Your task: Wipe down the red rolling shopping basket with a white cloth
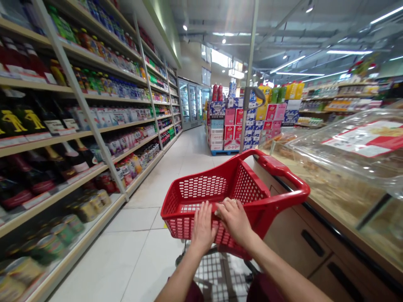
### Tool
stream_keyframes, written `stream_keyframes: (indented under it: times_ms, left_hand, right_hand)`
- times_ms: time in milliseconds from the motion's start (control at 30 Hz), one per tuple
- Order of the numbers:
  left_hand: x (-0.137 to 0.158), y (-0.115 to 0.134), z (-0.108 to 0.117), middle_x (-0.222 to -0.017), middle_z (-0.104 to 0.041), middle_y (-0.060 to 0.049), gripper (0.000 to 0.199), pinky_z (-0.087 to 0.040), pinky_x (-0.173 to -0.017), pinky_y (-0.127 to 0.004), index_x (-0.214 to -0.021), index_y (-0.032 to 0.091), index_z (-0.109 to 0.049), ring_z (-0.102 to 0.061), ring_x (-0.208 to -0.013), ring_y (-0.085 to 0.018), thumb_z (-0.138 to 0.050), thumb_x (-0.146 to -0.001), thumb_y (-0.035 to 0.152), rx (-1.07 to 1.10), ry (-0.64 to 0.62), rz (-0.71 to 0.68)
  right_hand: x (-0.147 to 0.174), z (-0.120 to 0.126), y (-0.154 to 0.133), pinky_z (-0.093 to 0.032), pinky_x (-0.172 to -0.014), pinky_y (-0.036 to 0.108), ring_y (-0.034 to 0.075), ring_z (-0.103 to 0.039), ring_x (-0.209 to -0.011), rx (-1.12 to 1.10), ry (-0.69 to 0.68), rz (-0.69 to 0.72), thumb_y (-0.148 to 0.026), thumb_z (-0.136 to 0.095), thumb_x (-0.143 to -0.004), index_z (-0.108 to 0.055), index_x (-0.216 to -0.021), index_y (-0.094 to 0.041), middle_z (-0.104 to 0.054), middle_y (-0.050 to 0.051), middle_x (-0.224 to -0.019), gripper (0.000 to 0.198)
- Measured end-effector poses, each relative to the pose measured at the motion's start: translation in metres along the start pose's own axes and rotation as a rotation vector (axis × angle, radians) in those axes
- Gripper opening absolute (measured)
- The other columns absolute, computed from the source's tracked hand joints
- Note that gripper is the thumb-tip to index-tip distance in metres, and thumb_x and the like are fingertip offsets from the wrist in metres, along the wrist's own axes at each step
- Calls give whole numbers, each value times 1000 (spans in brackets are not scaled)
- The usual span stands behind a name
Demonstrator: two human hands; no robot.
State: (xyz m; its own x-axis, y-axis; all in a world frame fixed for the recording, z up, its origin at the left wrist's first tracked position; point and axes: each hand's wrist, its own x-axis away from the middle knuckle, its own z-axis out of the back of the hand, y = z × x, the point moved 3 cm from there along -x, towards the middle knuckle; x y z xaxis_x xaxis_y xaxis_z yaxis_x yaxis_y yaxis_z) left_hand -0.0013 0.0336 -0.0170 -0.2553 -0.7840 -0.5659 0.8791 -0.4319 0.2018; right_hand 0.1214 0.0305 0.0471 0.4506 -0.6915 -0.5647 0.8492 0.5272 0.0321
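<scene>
A red plastic shopping cart [201, 180] with perforated basket walls stands right in front of me, its handle [292, 180] pointing to the right. Nothing lies in the visible part of its basket. My left hand [204, 226] rests on the near rim, fingers stretched out flat and side by side. Just right of it, my right hand [235, 220] is at the same rim with its fingers curled. Small whitish bits show by its fingertips; what they are is too unclear to name.
Shelves [110, 119] of bottles and cans line the left side. A counter [346, 235] with clear plastic covers [340, 163] runs close along the right. Ahead, stacked drink cartons [229, 126] stand on a blue pallet [225, 152] behind a metal pole [251, 58]. Glass-door fridges [189, 100] are farther back.
</scene>
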Motion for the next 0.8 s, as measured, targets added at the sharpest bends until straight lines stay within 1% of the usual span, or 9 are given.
stream_keyframes:
  times_ms: [67,133,267,333,467,533,567,700,800]
  left_hand:
    - [5,-10,1,-134,-35,-14,62,-27,-100,-48,-129,12,-26,-26,-126,-25,-46,-71,17,-11,-23,-14]
    - [4,-12,1,-133,-39,-13,59,-28,-100,-48,-128,13,-29,-29,-125,-24,-46,-71,18,-8,-28,-22]
    - [-1,-3,-1,-131,-40,-14,56,-25,-101,-49,-125,11,-33,-29,-125,-24,-46,-71,17,-9,10,40]
    - [-2,2,-1,-132,-40,-13,57,-24,-102,-48,-125,11,-34,-28,-125,-24,-45,-69,14,-12,8,69]
    - [-3,6,-1,-133,-38,-10,60,-25,-103,-45,-126,13,-33,-27,-126,-22,-43,-66,9,-28,-41,65]
    - [-4,7,-1,-133,-39,-10,61,-25,-103,-45,-125,13,-34,-28,-126,-22,-43,-65,9,-39,-44,67]
    - [-4,7,-2,-132,-39,-10,60,-25,-103,-45,-125,12,-34,-28,-125,-22,-43,-65,10,-43,-42,69]
    - [-8,9,-4,-131,-41,-10,58,-26,-102,-44,-124,12,-36,-30,-125,-22,-43,-66,11,-39,-38,55]
    - [-9,13,-6,-131,-41,-12,54,-26,-102,-45,-123,10,-37,-29,-125,-23,-43,-69,13,-47,-22,46]
  right_hand:
    - [-5,-1,8,-40,-79,33,18,-55,-88,-28,-42,25,-22,-48,-81,-59,-94,-22,-63,5,-87,17]
    - [-8,6,24,-44,-74,28,14,-57,-82,-115,-7,40,-20,-44,-82,-60,-87,-22,-63,3,-85,17]
    - [-5,23,55,-45,-83,30,16,-53,-100,-229,349,-121,-15,-38,-83,-58,-101,-20,-58,8,-107,28]
    - [0,17,49,-43,-87,34,17,-50,-106,-212,403,-90,-15,-38,-83,-57,-106,-19,-54,10,-115,29]
    - [12,-15,15,-34,-95,44,25,-38,-118,-67,192,62,-20,-50,-78,-56,-108,-18,-50,11,-122,31]
    - [16,-25,9,-29,-97,47,27,-33,-121,20,121,75,-21,-54,-76,-53,-113,-16,-47,12,-124,36]
    - [15,-26,10,-31,-96,46,27,-35,-119,53,95,89,-20,-53,-77,-51,-114,-16,-48,12,-124,37]
    - [3,-9,32,-44,-82,32,17,-53,-97,6,15,158,-17,-47,-82,-56,-106,-21,-60,7,-104,25]
    - [-8,12,51,-45,-79,26,14,-54,-94,-83,85,36,-16,-40,-85,-56,-104,-22,-59,6,-105,26]
